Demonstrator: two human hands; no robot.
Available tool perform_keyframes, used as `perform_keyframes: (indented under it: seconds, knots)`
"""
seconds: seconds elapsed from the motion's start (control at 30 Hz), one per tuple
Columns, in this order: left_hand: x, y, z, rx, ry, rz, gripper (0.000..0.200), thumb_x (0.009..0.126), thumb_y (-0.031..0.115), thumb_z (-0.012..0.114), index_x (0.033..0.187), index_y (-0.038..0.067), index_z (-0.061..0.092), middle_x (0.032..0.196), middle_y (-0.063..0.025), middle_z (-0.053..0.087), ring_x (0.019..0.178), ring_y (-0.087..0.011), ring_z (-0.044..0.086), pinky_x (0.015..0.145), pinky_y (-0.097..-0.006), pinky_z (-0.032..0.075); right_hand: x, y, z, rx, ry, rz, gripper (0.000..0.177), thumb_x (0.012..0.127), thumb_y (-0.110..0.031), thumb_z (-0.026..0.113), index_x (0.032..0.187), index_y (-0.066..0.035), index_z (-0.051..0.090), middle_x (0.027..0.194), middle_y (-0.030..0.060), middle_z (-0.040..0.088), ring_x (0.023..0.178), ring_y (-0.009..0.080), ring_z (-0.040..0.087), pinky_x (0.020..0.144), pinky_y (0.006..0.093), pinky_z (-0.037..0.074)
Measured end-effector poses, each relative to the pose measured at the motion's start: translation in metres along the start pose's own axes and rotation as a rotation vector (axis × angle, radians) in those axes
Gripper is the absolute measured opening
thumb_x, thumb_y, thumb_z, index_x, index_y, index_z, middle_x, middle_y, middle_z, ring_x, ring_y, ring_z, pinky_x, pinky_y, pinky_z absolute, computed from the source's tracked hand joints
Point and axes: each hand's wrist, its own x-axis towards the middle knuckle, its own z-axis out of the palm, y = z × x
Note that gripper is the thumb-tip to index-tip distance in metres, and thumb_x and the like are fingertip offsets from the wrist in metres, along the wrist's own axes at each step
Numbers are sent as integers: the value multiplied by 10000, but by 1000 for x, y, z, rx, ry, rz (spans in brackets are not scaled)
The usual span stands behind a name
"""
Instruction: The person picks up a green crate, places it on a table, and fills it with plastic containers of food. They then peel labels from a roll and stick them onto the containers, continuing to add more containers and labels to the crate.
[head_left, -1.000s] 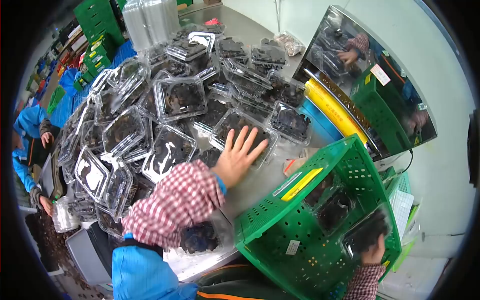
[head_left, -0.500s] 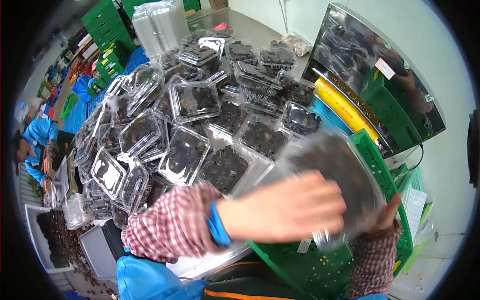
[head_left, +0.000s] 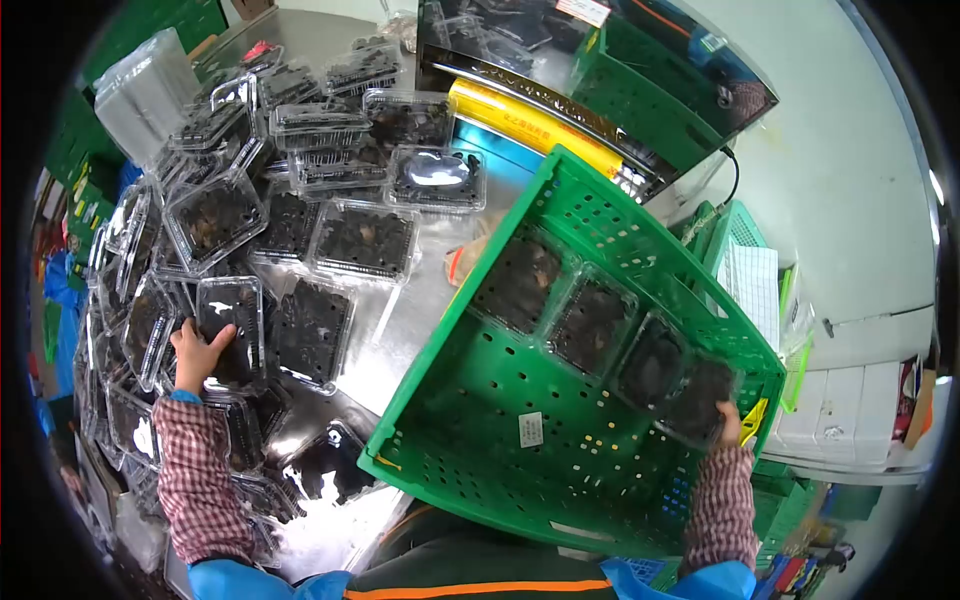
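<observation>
My left hand (head_left: 203, 352) is at the left pile, its thumb over the edge of a clear plastic clamshell box (head_left: 238, 310) with dark, crinkled contents and its fingers at that box's side. My right hand (head_left: 730, 425) is inside the green crate (head_left: 470, 400) at its right end. It grips the end of another clamshell box (head_left: 700, 395), the last in a row along the crate's far wall. Beside it in that row lie a third box (head_left: 652, 358), a further box (head_left: 592, 322) and one at the far left end (head_left: 517, 280).
Many filled clamshell boxes (head_left: 215, 215) are heaped on the metal table (head_left: 400, 335). A stack of clear lids or trays (head_left: 150, 90) stands at the back left. Behind the crate are a yellow roll (head_left: 535, 125) and a dark glossy panel (head_left: 640, 75). A cable (head_left: 738, 180) hangs at right.
The view has turned right. The clamshell box that was blurred between my hands now lies in the crate under my right hand. My left hand has moved over to the pile.
</observation>
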Motion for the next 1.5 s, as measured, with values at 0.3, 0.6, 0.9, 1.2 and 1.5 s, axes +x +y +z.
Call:
perform_keyframes:
  seconds: [0.3,0.6,0.9,1.2,1.5]
  knots:
    - [-52,94,-128,-983,-202,-12,298,790,198,705,989,34,555,788,21,555,664,-75,490,596,-216,407,-42,-45,126,-478,-181,-359,572,837,-221,612,1315,-2,385,1246,180,473,1138,247,476,897,351,435]
    - [-153,236,-161,-1233,-419,600,513,749,237,744,1134,16,487,1151,-130,525,1070,-198,503,888,-323,420,-142,-13,292,364,-1005,68,614,831,-303,616,1341,-97,345,1344,97,413,1238,277,394,1025,510,300]
    - [-80,120,41,-72,-389,44,973,606,711,632,1163,-57,416,1010,-221,602,917,-349,605,771,-421,482,-104,73,268,-531,-464,274,522,861,-146,596,1320,-112,350,1240,56,469,1038,186,514,863,359,435]
    - [-98,117,-119,-1281,-366,87,364,720,154,770,730,76,414,678,23,508,600,-42,480,516,-222,418,-188,-46,379,-81,-889,-380,811,762,-196,694,1395,-26,217,1269,137,433,1149,231,444,952,369,374]
    - [-153,87,-48,-297,-408,586,797,724,377,719,1290,-35,339,1194,-254,462,1112,-387,452,917,-433,383,-133,-47,293,267,-885,-18,515,776,-74,616,1254,-44,425,1242,121,503,1126,265,501,927,421,424]
